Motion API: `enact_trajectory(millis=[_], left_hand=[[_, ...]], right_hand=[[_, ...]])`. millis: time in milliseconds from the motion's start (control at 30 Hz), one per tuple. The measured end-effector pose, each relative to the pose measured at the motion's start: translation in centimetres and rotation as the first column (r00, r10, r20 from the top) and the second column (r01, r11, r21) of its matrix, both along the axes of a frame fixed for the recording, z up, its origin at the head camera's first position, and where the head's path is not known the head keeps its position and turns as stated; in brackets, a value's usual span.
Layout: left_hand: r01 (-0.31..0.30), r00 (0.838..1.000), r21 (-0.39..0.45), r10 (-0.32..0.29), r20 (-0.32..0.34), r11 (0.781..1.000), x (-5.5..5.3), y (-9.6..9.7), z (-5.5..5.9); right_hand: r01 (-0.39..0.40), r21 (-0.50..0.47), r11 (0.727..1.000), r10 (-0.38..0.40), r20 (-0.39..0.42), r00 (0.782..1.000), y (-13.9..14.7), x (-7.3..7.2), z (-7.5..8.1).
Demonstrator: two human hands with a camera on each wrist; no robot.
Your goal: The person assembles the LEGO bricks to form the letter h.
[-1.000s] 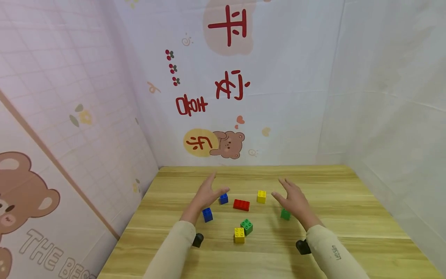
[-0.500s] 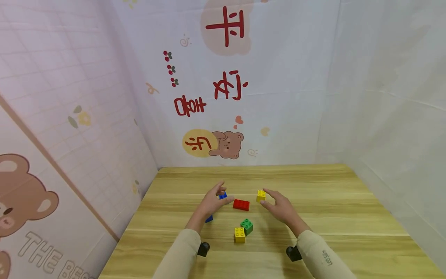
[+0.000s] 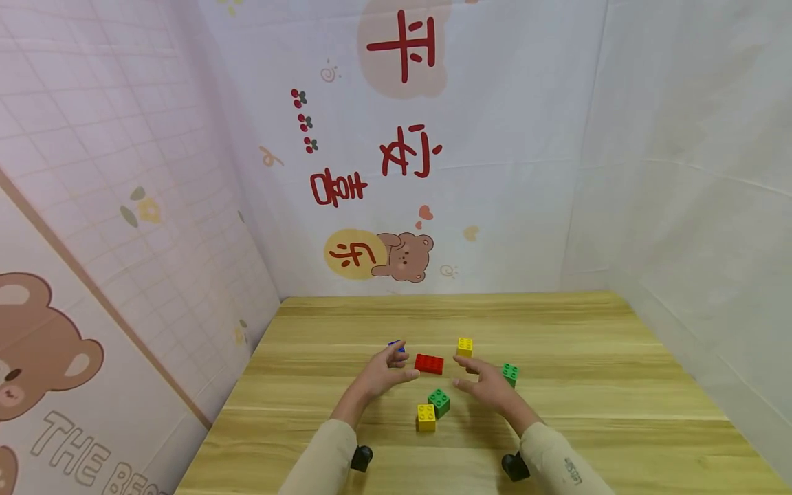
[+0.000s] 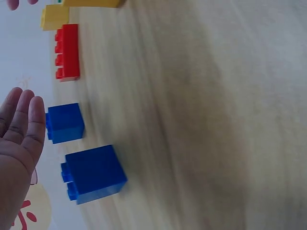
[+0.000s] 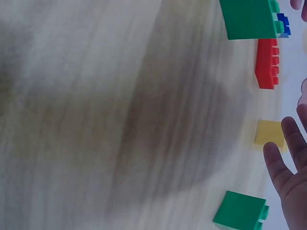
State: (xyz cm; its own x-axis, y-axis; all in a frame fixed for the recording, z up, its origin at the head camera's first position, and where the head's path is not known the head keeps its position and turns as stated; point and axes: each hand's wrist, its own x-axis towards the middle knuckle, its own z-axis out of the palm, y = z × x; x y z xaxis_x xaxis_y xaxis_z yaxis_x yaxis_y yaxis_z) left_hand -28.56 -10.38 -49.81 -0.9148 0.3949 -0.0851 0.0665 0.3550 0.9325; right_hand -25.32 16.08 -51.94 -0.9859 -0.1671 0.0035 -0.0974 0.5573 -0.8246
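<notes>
My left hand [image 3: 379,375] hovers left of the red brick [image 3: 430,364], fingers loose and holding nothing. It partly covers a blue brick [image 3: 397,346] in the head view; a second blue brick [image 4: 96,173], hidden there, shows in the left wrist view. Between the red brick and the right-hand green brick [image 3: 510,373], my right hand [image 3: 491,388] hangs over the table with relaxed, spread fingers and no object in them. Just beyond its fingertips stands a yellow brick [image 3: 465,347]. Nearer the front, another green brick [image 3: 438,402] sits against another yellow brick [image 3: 425,417].
The bricks stand on a wood-grain table [image 3: 594,440]. A white printed cloth [image 3: 507,137] rises behind its back edge, with more cloth along both sides. A black wrist mount [image 3: 515,467] sits under the right forearm, and another black mount [image 3: 361,458] under the left.
Both hands have moved inward toward each other, the right one also lower past the back yellow brick. The right-hand green brick is uncovered again; the left-front blue one is now hidden. The bricks stay put.
</notes>
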Motion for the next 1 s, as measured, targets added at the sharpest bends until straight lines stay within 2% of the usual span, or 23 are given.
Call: enact_trajectory(millis=[300,467,667,800,1000], left_hand=[[0.04,0.998,0.014,-0.04,0.048,0.999,0.8,-0.4,-1.4],[0.075,0.995,-0.011,-0.074,0.059,0.997,1.3,-0.6,-2.0],[0.109,0.99,-0.001,-0.109,0.088,0.994,1.8,-0.4,-2.6],[0.138,0.985,-0.027,-0.134,0.107,0.99,2.0,-0.2,-3.0],[0.166,0.974,0.01,-0.165,0.155,0.986,2.2,0.0,-3.8]], right_hand=[[-0.045,-0.094,0.995,0.049,0.042,0.998,-0.6,0.3,-1.0],[-0.101,-0.087,0.991,0.106,0.056,0.993,-1.1,0.5,-1.2],[-0.158,-0.073,0.985,0.163,0.062,0.985,-1.5,0.4,-1.7],[-0.162,-0.062,0.985,0.167,0.083,0.983,-1.5,0.1,-2.1],[-0.18,-0.086,0.98,0.187,0.084,0.979,-1.5,-0.1,-2.3]])
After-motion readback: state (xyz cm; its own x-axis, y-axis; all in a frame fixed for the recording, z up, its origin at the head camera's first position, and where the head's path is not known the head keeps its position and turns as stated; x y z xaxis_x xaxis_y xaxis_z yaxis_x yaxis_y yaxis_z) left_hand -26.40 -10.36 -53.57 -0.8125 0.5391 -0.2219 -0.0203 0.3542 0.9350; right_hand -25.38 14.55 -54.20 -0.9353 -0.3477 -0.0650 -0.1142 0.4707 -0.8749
